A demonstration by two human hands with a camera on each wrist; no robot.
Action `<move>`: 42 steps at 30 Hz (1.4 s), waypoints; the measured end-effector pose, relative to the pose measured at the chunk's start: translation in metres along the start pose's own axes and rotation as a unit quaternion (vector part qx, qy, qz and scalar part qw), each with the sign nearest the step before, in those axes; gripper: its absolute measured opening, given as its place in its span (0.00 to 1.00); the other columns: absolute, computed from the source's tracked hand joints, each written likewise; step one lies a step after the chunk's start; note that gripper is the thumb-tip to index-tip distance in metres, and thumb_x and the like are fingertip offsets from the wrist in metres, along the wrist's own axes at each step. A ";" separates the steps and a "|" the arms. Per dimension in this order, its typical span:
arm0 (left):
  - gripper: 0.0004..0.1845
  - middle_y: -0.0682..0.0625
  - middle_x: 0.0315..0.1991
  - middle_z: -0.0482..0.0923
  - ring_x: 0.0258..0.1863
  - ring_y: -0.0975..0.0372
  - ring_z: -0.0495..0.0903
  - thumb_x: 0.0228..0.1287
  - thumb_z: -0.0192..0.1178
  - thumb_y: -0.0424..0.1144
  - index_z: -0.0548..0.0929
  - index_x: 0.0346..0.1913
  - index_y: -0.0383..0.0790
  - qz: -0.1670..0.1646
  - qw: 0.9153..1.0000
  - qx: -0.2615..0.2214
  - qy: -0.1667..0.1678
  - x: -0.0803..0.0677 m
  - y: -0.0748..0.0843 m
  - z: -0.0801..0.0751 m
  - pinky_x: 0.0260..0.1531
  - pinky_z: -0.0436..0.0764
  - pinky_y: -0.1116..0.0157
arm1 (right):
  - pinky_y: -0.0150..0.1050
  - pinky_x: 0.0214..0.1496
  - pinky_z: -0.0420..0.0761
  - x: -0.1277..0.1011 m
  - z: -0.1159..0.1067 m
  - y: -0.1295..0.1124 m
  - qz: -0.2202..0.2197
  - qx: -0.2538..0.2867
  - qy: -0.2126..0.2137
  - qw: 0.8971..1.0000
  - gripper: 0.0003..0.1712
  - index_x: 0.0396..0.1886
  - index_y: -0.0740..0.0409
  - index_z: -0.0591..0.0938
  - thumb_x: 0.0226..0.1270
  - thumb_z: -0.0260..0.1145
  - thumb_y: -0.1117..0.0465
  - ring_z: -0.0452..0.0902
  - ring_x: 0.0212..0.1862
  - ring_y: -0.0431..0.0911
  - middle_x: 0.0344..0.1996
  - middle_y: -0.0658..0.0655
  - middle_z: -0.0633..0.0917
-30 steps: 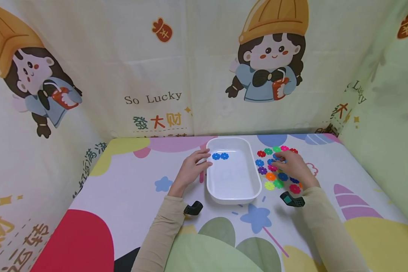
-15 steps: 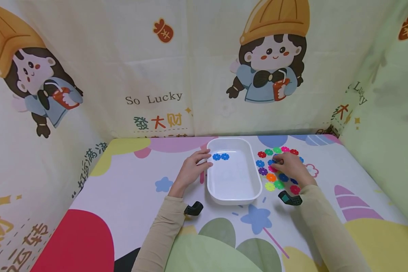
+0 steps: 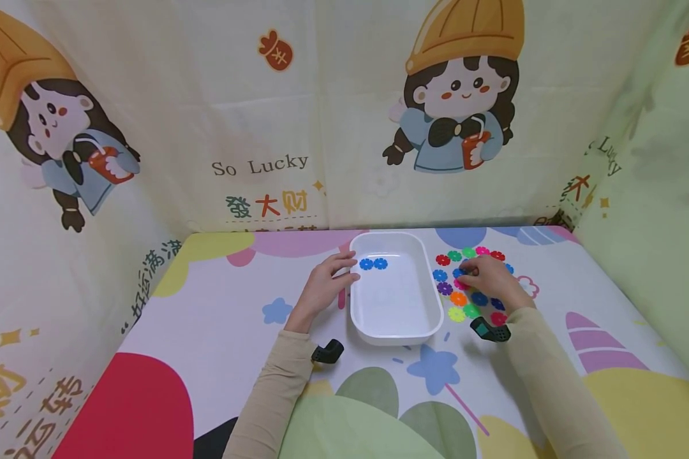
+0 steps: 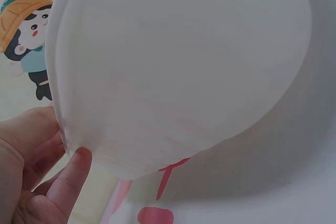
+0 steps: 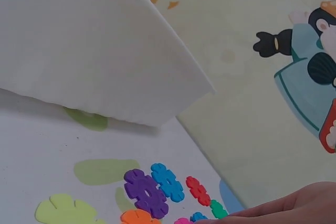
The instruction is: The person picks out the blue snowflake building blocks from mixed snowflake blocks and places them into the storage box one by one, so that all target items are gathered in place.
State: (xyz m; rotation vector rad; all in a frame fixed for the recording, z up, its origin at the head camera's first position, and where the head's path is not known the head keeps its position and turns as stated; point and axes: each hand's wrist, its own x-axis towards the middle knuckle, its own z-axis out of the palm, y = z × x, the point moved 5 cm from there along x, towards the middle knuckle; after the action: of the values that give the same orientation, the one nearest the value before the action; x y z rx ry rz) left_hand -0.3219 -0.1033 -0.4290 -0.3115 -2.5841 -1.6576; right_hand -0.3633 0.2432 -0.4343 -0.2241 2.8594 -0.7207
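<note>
The left hand [image 3: 323, 285] rests on the table [image 3: 207, 319] against the left wall of the white tub [image 3: 430, 319], fingers straight and relaxed, fingertips [image 4: 73, 169] touching the tub's outer wall near its far left corner. It grips nothing. The tub sits at the middle of the table, nearer the far edge. Inside it, at the far left corner, 2 blue flower discs [image 3: 373, 263] lie side by side, touching.

Just right of the tub, toward the far right part of the table, a cluster of coloured flower discs [image 3: 456, 298] lies flat on the cloth: red, green, pink, blue, purple, orange and yellow pieces close together. The right hand [image 3: 490, 281] lies over this cluster, palm down, fingers bent toward a blue disc [image 3: 458, 273] at its left side. Whether the fingertips pinch that disc or only touch it cannot be told; the right wrist view shows only the edge of the hand above the discs.

A printed cartoon curtain [image 3: 321, 115] encloses the table on 3 sides.
</note>
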 end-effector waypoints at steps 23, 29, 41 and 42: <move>0.18 0.57 0.65 0.72 0.69 0.59 0.65 0.65 0.65 0.39 0.83 0.57 0.39 0.007 1.000 -0.003 -0.001 0.002 0.002 0.000 0.62 0.73 0.56 | 0.58 0.57 0.78 0.003 -0.003 -0.003 -0.015 -0.012 -0.022 1.000 0.26 0.57 0.69 0.75 0.67 0.67 0.57 0.75 0.50 0.60 0.48 0.67 0.80; 0.19 0.57 0.66 0.72 0.69 0.59 0.65 0.64 0.65 0.41 0.83 0.57 0.39 0.008 1.000 -0.006 -0.004 0.001 0.002 0.000 0.62 0.73 0.56 | 0.59 0.56 0.78 0.002 -0.002 -0.006 -0.047 -0.036 -0.012 0.998 0.28 0.61 0.69 0.74 0.67 0.67 0.56 0.75 0.52 0.61 0.50 0.69 0.80; 0.19 0.58 0.66 0.72 0.69 0.59 0.65 0.64 0.66 0.41 0.83 0.57 0.41 0.002 1.000 -0.002 -0.002 0.000 0.001 0.000 0.61 0.74 0.59 | 0.59 0.52 0.80 0.000 -0.003 -0.007 -0.069 -0.063 0.013 0.996 0.26 0.60 0.68 0.76 0.67 0.67 0.57 0.74 0.49 0.60 0.49 0.69 0.78; 0.19 0.58 0.66 0.71 0.69 0.59 0.65 0.64 0.66 0.41 0.83 0.57 0.41 0.002 1.000 -0.002 -0.002 0.000 0.001 0.000 0.61 0.74 0.58 | 0.59 0.52 0.80 0.000 -0.003 -0.007 -0.071 -0.064 0.012 0.995 0.27 0.60 0.67 0.76 0.67 0.67 0.57 0.74 0.49 0.60 0.49 0.69 0.78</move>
State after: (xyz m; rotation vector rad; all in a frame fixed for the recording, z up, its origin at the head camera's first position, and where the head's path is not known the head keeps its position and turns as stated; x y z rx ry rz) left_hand -0.3222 -0.1028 -0.4285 -0.3198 -2.5818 -1.6644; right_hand -0.3633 0.2381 -0.4285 -0.4436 2.9390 -0.5695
